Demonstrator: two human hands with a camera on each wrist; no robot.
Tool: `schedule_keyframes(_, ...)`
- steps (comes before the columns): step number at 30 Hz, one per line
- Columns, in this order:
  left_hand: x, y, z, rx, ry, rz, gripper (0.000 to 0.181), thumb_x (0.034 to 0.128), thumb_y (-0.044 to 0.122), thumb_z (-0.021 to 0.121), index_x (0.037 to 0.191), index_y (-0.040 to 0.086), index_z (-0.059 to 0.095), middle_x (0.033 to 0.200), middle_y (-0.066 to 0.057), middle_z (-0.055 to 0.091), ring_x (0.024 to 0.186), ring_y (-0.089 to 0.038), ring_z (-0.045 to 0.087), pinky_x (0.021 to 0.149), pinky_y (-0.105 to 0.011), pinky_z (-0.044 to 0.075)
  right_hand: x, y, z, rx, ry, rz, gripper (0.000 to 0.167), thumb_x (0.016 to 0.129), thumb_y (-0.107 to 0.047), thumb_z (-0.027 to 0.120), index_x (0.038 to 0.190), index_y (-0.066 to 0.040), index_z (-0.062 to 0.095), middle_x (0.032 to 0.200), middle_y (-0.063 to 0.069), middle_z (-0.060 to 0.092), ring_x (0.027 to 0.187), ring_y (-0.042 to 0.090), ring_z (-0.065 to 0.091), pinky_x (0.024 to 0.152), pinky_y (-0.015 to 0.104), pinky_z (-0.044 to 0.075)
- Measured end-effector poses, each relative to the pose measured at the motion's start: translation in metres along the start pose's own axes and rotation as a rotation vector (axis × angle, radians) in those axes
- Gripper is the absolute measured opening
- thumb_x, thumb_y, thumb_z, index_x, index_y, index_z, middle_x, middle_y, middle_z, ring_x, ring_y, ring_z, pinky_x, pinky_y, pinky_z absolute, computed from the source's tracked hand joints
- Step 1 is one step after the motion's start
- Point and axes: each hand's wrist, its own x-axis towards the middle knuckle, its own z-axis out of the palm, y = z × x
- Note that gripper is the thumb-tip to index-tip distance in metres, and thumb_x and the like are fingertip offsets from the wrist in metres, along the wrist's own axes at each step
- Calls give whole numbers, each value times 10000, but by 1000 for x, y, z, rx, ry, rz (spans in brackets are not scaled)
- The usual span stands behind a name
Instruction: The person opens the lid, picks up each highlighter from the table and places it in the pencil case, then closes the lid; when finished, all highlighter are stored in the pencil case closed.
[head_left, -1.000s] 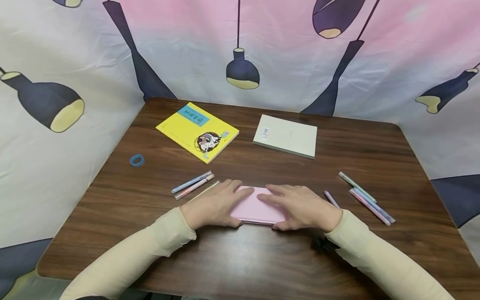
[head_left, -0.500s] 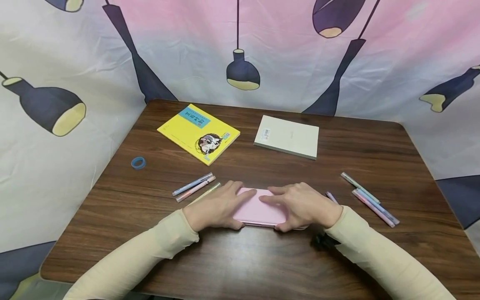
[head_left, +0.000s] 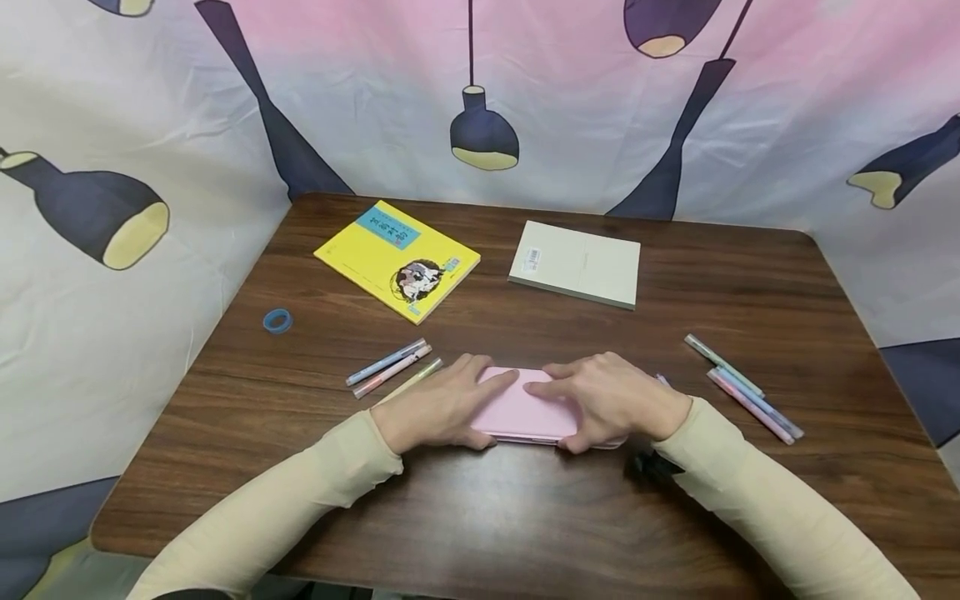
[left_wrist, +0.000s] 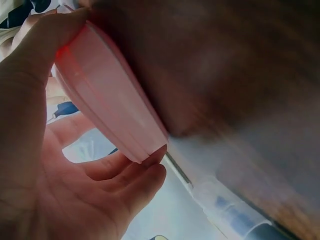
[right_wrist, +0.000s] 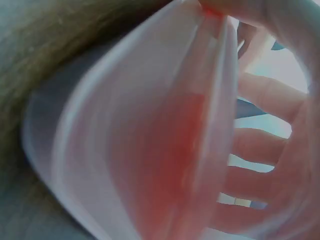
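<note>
A pink pencil case [head_left: 525, 407] lies flat near the middle of the table, held between both hands. My left hand [head_left: 448, 403] grips its left end, thumb at the near side and fingers along the top and far side. At the other end my right hand [head_left: 613, 398] holds it the same way, and a paler pink edge sticks out beneath the palm. Close up in the left wrist view, the case [left_wrist: 107, 92] looks smooth, with a rounded rim. In the right wrist view its layers [right_wrist: 125, 130] stand spread apart at that end; the inside is blurred.
Several pens [head_left: 386, 362] lie left of the left hand, and more pens [head_left: 750, 400] on the right. A yellow book [head_left: 360, 250] and a cream book [head_left: 577, 265] lie farther back on the wooden table [head_left: 480, 533]. A blue tape ring [head_left: 277, 321] is at left.
The pale edge beneath my right palm has come into view at the case's right end. My right hand has shifted slightly right; my left hand keeps its grip.
</note>
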Motion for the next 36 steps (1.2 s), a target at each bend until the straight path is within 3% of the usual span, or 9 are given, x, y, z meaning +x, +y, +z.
schedule_keyframes(5, -1, -2, -2, -71, -25, -22, 950, 774, 454, 842, 1541, 162, 365, 1372, -151, 488, 1221, -283, 507, 1017, -422, 477, -3, 6, -7, 117, -30, 4, 670, 735, -528, 770, 1344, -277, 649, 1273, 15, 679, 846, 62, 637, 648, 237, 491)
schedule_keyframes(12, -4, -10, -5, -278, -12, -144, 1098, 645, 506, 903, 1526, 105, 384, 1370, -141, 509, 1247, -282, 516, 1065, -431, 441, -2, 19, -14, 256, -28, -44, 579, 820, -437, 770, 1339, -209, 655, 1259, 4, 685, 1029, 53, 662, 838, 294, 558)
schedule_keyframes(17, -7, -15, -5, -402, -16, -219, 1196, 615, 460, 931, 1563, 95, 300, 1483, -158, 452, 1355, -294, 453, 1125, -448, 376, -1, 34, -18, 393, -60, -35, 502, 873, -419, 747, 1324, -212, 667, 1201, -69, 700, 943, 11, 639, 832, 297, 555)
schedule_keyframes(22, -10, -13, 0, -444, -4, -302, 1342, 585, 451, 948, 1590, 58, 151, 1456, -205, 473, 1342, -315, 450, 1133, -455, 357, 2, 47, -23, 563, -100, 2, 380, 950, -362, 679, 1306, -228, 679, 1168, -109, 705, 973, 67, 663, 853, 302, 545)
schedule_keyframes(25, -10, -10, 2, -424, 25, -309, 1416, 577, 451, 950, 1582, -9, 65, 1383, -214, 531, 1285, -326, 490, 1112, -458, 379, 3, 56, -29, 614, -101, 57, 316, 982, -299, 640, 1270, -186, 704, 1185, -74, 709, 1039, 101, 665, 902, 302, 529)
schedule_keyframes(28, -12, -7, 3, -382, 47, -313, 1445, 580, 464, 943, 1568, -54, 25, 1414, -251, 491, 1302, -367, 469, 1118, -473, 367, 7, 67, -37, 598, -78, 144, 294, 1005, -289, 604, 1248, -167, 716, 1196, -34, 710, 1067, 122, 653, 937, 334, 512)
schedule_keyframes(31, -13, -5, 2, -335, 46, -322, 1445, 589, 500, 925, 1572, -49, 18, 1547, -293, 304, 1405, -408, 347, 1163, -487, 302, 15, 77, -41, 503, -24, 216, 291, 1022, -295, 576, 1244, -171, 717, 1193, -17, 709, 1077, 133, 642, 955, 379, 500)
schedule_keyframes(36, -13, -9, -2, -244, 44, -274, 1417, 598, 576, 888, 1575, -41, 67, 1645, -244, 50, 1496, -410, 164, 1207, -498, 188, 31, 89, -32, 168, 107, 205, 184, 990, -200, 630, 1098, -148, 770, 1002, 2, 697, 938, 177, 626, 862, 403, 508)
